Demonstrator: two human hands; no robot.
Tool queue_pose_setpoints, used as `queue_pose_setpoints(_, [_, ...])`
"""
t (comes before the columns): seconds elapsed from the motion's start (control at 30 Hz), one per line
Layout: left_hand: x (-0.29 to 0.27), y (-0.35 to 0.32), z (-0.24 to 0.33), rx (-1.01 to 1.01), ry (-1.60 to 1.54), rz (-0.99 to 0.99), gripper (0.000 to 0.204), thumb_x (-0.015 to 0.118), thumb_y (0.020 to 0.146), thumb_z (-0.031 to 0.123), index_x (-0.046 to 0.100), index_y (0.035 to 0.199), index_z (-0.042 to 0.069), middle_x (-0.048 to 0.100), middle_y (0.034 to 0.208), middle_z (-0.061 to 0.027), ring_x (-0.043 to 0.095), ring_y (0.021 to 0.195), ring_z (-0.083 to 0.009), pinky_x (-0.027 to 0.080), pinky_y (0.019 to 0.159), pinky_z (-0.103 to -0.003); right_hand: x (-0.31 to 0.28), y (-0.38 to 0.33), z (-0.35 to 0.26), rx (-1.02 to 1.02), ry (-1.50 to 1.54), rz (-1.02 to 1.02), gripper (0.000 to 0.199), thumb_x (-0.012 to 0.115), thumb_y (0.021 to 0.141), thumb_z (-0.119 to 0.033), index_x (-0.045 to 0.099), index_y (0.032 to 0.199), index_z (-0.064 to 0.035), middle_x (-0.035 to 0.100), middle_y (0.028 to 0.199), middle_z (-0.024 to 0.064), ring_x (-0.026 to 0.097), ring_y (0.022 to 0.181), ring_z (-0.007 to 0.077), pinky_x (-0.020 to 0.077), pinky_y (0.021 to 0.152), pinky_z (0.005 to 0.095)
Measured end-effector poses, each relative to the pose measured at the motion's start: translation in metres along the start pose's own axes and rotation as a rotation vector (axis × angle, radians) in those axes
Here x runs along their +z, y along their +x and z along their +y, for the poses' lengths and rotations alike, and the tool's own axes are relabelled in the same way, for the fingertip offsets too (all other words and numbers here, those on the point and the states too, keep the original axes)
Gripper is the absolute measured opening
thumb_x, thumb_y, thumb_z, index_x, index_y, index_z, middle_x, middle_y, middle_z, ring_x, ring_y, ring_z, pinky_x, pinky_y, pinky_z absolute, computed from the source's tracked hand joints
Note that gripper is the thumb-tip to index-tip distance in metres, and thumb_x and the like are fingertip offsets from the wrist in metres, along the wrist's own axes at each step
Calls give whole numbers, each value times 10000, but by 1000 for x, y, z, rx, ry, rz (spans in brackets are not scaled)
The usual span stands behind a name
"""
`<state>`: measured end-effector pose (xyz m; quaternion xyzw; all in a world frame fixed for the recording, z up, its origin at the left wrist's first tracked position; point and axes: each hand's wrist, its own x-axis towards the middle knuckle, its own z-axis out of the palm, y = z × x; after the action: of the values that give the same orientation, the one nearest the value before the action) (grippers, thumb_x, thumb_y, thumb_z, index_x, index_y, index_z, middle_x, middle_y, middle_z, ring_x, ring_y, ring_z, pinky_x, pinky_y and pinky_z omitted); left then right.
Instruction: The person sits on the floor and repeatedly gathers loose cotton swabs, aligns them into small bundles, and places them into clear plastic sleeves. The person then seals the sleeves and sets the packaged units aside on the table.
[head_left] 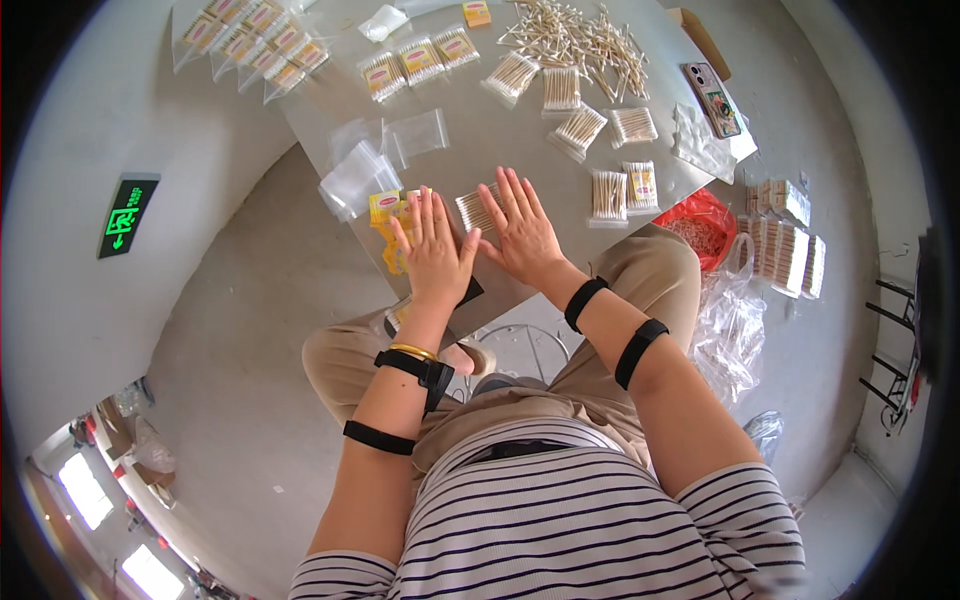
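Observation:
My left hand lies flat with its fingers stretched out, its fingertips over the edge of some yellow printed cards. Beside it, my right hand is also flat and open, its fingers partly covering a small bundle of cotton swabs. Whether the right fingers press on that bundle or hover just above, I cannot tell. Clear plastic bags are piled beyond the cards. Right of my right hand lie a bag of cotton swabs and another bag with a yellow card.
Loose cotton swabs are heaped at the table's far side, with filled bags nearer. Three carded packs and a larger group lie far left. A phone rests at the right edge, above a red bag and stacked packs.

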<state>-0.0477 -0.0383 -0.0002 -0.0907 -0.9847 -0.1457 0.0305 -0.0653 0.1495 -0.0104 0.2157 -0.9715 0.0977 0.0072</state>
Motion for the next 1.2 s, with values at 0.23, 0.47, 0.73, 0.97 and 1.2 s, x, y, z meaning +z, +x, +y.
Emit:
queue_pose_setpoints(0.23, [-18,4,-6,64,-45,62,492,628,1013,475,638,1349,116,444,1581,-153,256,1574,-406,107,1269,-680,0,0,1,-2,31,19,891,510,1009,-635,283,1673,-86,203,1738,238,168,1629,372,133,1337,504])
queue_pose_setpoints(0.47, [-22,2,-1,71,-26,52,435,659,994,460,679,1287,139,460,1552,-155,251,1566,-418,109,1260,-704,1,0,2,-1,46,37,906,536,994,-633,280,1676,-95,212,1735,238,175,1627,371,144,1335,500])
queue_pose_setpoints(0.73, [-24,-3,-2,76,-25,40,460,639,1007,492,680,1305,144,455,1556,-156,240,1573,-411,83,1254,-720,1,0,2,6,31,-2,924,527,985,-651,270,1682,-101,191,1745,234,145,1637,364,119,1340,494])
queue_pose_setpoints(0.97, [-24,-9,-2,81,-23,29,483,625,1014,511,679,1327,146,451,1569,-159,226,1584,-402,72,1253,-724,-1,0,1,9,18,-17,921,526,986,-651,275,1680,-100,189,1746,231,146,1637,361,119,1340,493])
queue_pose_setpoints(1.2, [-23,-8,0,83,-5,11,497,617,1017,521,676,1334,143,454,1575,-161,225,1587,-404,69,1255,-723,0,-1,2,14,44,-3,919,524,987,-651,279,1678,-98,197,1745,227,151,1636,357,122,1339,491])
